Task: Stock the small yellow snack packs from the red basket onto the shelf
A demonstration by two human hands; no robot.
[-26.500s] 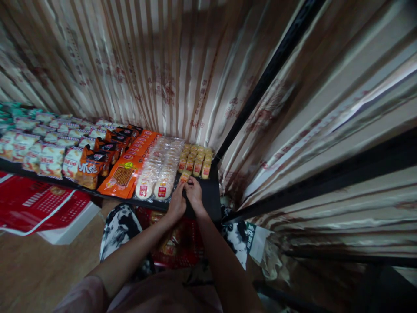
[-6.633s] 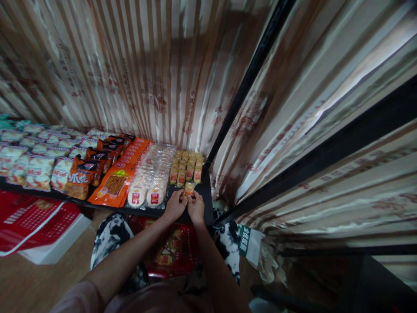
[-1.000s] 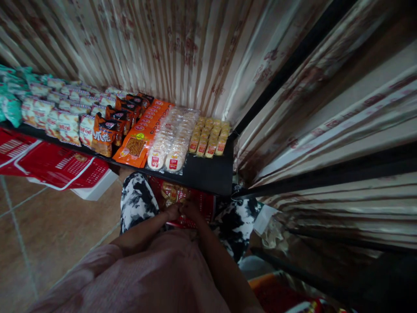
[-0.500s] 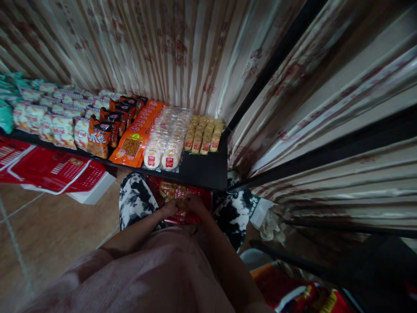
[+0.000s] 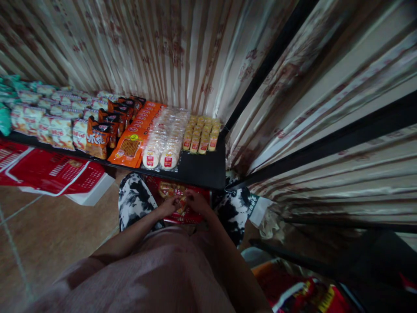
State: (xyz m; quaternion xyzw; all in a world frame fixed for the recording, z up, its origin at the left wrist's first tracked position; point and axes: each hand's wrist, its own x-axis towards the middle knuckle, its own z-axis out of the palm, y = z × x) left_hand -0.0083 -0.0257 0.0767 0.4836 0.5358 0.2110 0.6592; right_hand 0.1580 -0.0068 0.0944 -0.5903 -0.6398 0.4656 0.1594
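Nearest, both forearms reach down from the pink-clad body into a red basket (image 5: 189,216) set between the knees, below the near edge of the shelf (image 5: 202,171). The left hand (image 5: 167,206) and right hand (image 5: 196,203) meet over a small snack packet (image 5: 181,205) that lies among others in the basket; the fingers of both hands look curled onto it, though the dim light and small size leave it uncertain how firmly either one grips. Judging by this, the step in hand is picking a packet out of the basket. The likely next move is lifting it clear and carrying it up and forward to the bare dark strip at the near right of the shelf, which calls for a steady two-handed hold and setting it in line with the row. Beyond the basket, on the shelf, stand the rows of small yellow packets (image 5: 202,135) at the right, then clear-wrapped round cakes (image 5: 166,141), orange packs (image 5: 135,137) and bagged snacks (image 5: 58,128) further left. A striped curtain (image 5: 156,52) hangs at the far side.
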